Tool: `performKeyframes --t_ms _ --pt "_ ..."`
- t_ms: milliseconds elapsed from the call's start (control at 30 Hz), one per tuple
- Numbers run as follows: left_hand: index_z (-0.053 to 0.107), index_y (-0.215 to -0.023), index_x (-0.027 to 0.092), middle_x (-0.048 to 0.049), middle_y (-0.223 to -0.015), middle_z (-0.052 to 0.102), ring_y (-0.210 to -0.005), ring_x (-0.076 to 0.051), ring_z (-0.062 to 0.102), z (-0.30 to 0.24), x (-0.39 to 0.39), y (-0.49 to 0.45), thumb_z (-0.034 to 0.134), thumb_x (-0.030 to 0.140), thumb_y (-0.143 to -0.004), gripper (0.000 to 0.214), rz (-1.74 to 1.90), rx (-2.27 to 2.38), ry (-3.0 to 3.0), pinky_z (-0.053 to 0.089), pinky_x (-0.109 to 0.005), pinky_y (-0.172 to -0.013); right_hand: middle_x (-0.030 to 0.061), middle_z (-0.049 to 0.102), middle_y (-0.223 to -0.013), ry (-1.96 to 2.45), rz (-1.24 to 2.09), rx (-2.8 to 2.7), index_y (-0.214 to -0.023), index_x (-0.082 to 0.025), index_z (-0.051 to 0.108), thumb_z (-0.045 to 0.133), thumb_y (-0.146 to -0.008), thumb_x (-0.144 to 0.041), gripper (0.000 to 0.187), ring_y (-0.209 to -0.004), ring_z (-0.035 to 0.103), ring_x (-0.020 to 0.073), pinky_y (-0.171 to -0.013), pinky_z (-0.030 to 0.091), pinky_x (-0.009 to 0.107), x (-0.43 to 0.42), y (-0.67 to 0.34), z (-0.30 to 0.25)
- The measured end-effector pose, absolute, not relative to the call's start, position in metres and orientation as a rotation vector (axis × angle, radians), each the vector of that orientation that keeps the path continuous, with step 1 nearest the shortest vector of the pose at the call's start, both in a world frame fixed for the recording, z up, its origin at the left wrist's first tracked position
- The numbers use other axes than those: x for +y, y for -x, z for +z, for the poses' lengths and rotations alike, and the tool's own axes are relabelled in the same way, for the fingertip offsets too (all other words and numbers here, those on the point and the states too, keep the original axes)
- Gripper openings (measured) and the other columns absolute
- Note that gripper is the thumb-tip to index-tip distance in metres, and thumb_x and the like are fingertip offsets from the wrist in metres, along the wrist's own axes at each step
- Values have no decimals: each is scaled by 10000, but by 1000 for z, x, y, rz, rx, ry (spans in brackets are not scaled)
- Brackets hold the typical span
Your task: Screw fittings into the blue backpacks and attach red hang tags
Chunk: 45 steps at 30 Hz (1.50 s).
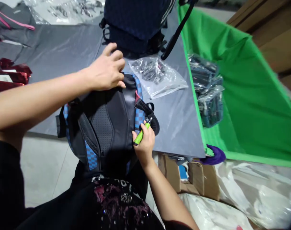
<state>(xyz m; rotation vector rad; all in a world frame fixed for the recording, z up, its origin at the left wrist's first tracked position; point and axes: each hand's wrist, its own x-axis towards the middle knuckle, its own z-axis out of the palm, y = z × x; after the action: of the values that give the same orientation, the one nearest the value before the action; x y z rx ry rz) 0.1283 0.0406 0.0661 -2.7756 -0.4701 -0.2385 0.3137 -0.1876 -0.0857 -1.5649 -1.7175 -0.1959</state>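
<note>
A black backpack with blue checked sides leans between my body and the grey table edge, its padded back panel and straps facing up. My left hand lies over the top of the backpack, fingers bent and spread apart. Low on the right side, my right hand is closed around a small lime-green handled tool with a thin metal tip. That tip points up toward a black shoulder strap on the backpack's right side. The backpack's underside is hidden.
A dark blue bag stands at the back of the grey table. Before it lies a clear plastic bag. Red packets are at left. A green fabric bin holds wrapped items at right, above cardboard boxes.
</note>
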Motion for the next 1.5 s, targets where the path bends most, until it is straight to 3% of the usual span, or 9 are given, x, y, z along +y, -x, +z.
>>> performKeyframes --t_ms 67,133,267,367,533,700,867,1067,1500 --pt "718 -855 94 -77 -1176 583 -1358 -357 403 68 36 -122 520 594 -913 540 -297 -504 2793 117 -675 -1147 190 626 -1265 1532 -148 -1677 -1354 -192 457 622 -905 -226 479 -1193 606 292 -965 517 477 -187 -316 -79" --pt "712 -854 136 -69 -1276 560 -1374 -345 400 59 13 -125 666 576 -814 444 -291 -453 2834 128 -624 -1198 144 671 -1178 1492 -81 -1561 -1277 -209 500 623 -905 -213 392 -1112 653 257 -937 533 444 -187 -314 -65" --pt "699 -918 182 -52 -965 627 -1054 -262 576 30 -40 -141 777 586 -702 464 -198 -435 2859 321 -525 -1186 -29 663 -754 1360 352 -1204 -1134 -237 464 577 -947 -350 246 -647 670 149 -715 564 340 -183 -303 -31" --pt "706 -894 194 -35 -863 599 -1009 -260 565 19 -52 -147 783 559 -700 420 -203 -568 2857 323 -542 -1186 -88 558 -554 1284 625 -1082 -1104 -219 484 474 -977 -489 299 -500 584 118 -622 527 288 -176 -297 -15" --pt "704 -911 213 -42 -983 642 -1157 -271 520 13 -54 -138 688 422 -830 225 -329 -631 2946 260 -562 -1216 -26 655 -692 1400 761 -989 -1121 -186 595 610 -878 -499 397 -530 589 112 -561 510 267 -164 -299 -9" --pt "687 -891 224 -27 -1128 658 -1303 -225 474 -7 -70 -124 505 294 -962 208 -625 -594 2922 178 -504 -1257 -65 522 -518 1493 773 -987 -805 -163 622 691 -817 -410 256 -433 460 84 -435 399 224 -159 -297 -4" --pt "660 -887 212 -43 -1295 597 -1405 -240 388 -30 -77 -122 547 324 -948 170 -876 -744 2837 116 -524 -1264 -47 539 -560 1498 768 -1077 -777 -146 631 664 -856 -404 272 -458 446 73 -459 389 221 -151 -292 -8" --pt "610 -883 185 -70 -1262 596 -1379 -243 420 -38 -73 -123 555 309 -948 150 -1013 -655 2779 208 -550 -1237 -44 536 -536 1649 664 -1280 -779 -166 652 646 -878 -421 274 -459 483 95 -469 389 240 -148 -292 -14" --pt "615 -925 205 -20 -1303 566 -1424 -228 385 -45 -69 -122 518 298 -950 137 -960 -746 2906 153 -516 -1268 -37 585 -541 1650 703 -1255 -804 -167 656 644 -882 -422 268 -453 542 115 -474 446 248 -144 -290 -14"
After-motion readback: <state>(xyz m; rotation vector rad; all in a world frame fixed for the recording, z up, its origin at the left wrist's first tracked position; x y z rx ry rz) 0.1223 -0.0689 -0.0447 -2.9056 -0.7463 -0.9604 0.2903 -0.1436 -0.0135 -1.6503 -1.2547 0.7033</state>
